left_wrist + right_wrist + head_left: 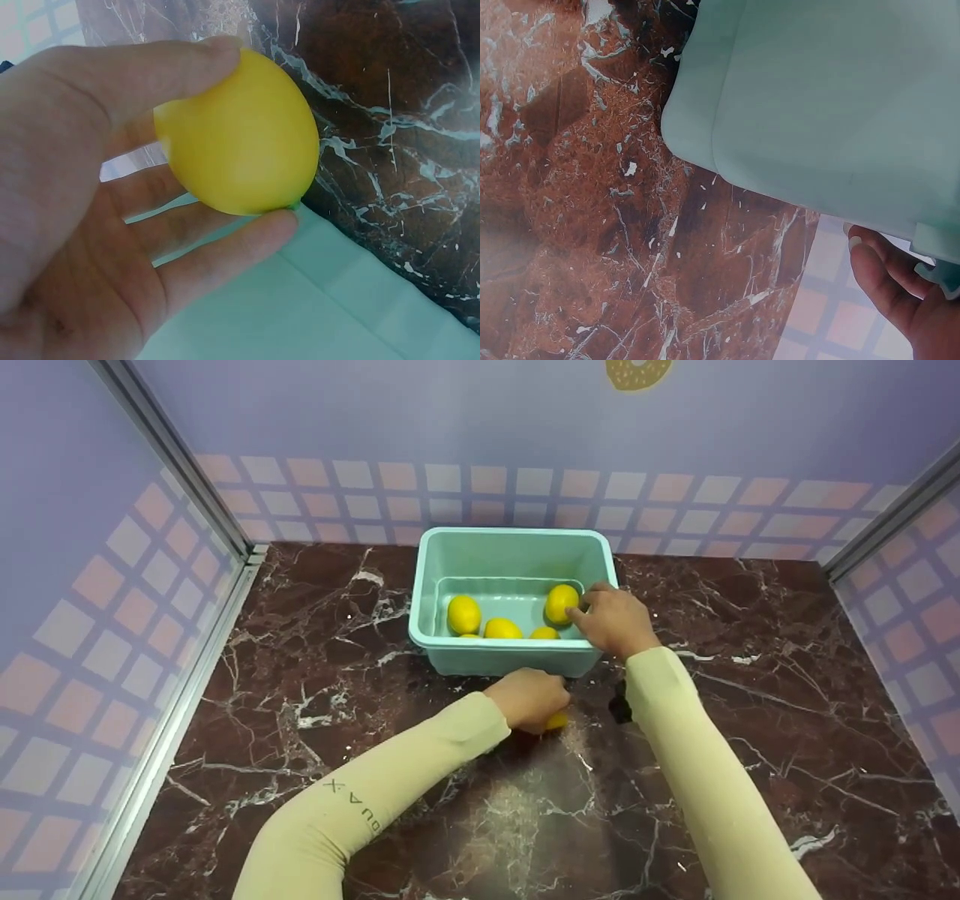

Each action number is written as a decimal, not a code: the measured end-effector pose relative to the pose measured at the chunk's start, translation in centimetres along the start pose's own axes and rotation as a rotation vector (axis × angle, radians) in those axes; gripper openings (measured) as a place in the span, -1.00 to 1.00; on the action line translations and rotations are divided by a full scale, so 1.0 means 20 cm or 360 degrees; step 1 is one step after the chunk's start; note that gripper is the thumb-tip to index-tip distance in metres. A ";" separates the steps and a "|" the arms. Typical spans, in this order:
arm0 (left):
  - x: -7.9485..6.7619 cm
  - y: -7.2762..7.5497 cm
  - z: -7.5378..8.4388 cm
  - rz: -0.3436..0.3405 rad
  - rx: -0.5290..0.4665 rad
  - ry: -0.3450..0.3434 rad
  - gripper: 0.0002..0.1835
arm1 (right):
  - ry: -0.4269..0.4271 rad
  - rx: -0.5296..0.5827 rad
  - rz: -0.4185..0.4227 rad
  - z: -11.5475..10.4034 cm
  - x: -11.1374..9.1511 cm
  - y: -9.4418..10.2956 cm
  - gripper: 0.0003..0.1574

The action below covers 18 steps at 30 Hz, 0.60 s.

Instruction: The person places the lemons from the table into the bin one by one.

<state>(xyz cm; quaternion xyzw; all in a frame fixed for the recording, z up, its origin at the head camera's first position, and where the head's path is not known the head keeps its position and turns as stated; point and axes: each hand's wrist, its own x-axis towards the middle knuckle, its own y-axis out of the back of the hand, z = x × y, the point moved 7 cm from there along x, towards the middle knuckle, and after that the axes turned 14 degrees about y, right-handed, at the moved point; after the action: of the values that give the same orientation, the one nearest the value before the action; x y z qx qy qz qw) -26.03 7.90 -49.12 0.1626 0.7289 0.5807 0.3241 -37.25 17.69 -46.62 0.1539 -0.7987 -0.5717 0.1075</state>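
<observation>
My left hand [531, 699] holds a yellow lemon [247, 139] just in front of a pale green plastic bin [510, 661]. In the left wrist view the thumb lies over the lemon and the fingers spread beneath it. The lemon's green tip touches a fingertip. At the bin's right front corner, my right hand [619, 622] grips the rim. Some of its fingers [885, 277] show by the bin's outer side in the right wrist view. Inside the bin lie several lemons, one [562, 604] close to the right thumb and another [464, 615] at the left. The front rim partly hides others.
The bin stands on a dark red marbled tabletop [337, 810], near the purple back wall [487, 427] with its band of pink and white squares. Side panels [60, 622] with metal edges enclose the left and right. A small black object [621, 706] shows beside the right sleeve.
</observation>
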 end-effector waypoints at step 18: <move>-0.04 0.06 -0.02 0.0113 0.0007 -0.0003 -0.74 | 0.0082 -0.0033 0.0049 -0.01 -0.01 0.01 -0.46</move>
<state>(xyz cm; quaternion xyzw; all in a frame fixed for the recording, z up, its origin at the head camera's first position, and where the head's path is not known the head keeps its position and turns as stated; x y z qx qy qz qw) -25.86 7.30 -47.69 0.1897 0.7237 0.5900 0.3036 -37.07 17.62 -46.37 0.1553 -0.7920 -0.5740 0.1383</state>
